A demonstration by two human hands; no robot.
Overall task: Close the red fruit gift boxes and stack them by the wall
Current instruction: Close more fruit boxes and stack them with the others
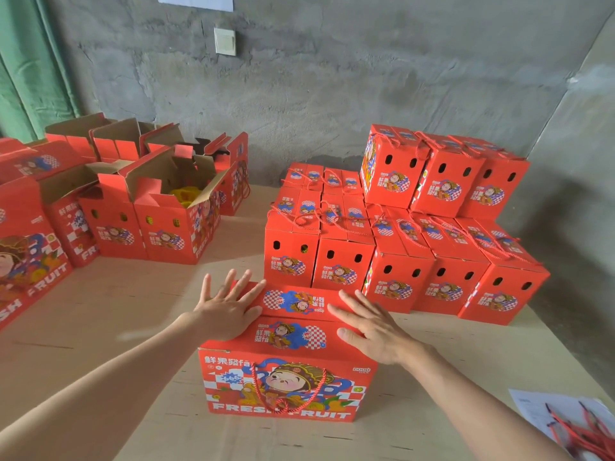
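Closed red gift box (289, 361) sits mid tan surface (116, 311), nearest us, both top flaps down. Left hand (226, 311) lies flat on the left end of the lid, fingers straight and spread. Right hand (372, 331) lies flat on the right end, fingers straight too. Neither hand grasps anything; both just press the flaps. A red rope handle (286, 390) hangs down the box's front face over the cartoon print.

Behind it to the right we see the stack of closed boxes (409, 261) against the grey concrete wall (332, 78). It has a lower layer in rows and three top boxes (439, 174) at the back (rope handles lie across the lids). The near box stands just in front of the stack's left end; we cannot tell if they touch.

On the left we note a group of open boxes (159, 207), flaps up. One shows something yellow (186, 194) inside; the contents of the others are hidden. Another red box (23, 254) is cut off at the left edge.

Room: white switch plate (225, 41) on the wall, green curtain (30, 68) far left. A sheet of paper (539, 407) with red cords (585, 434) lies at the surface's lower right.
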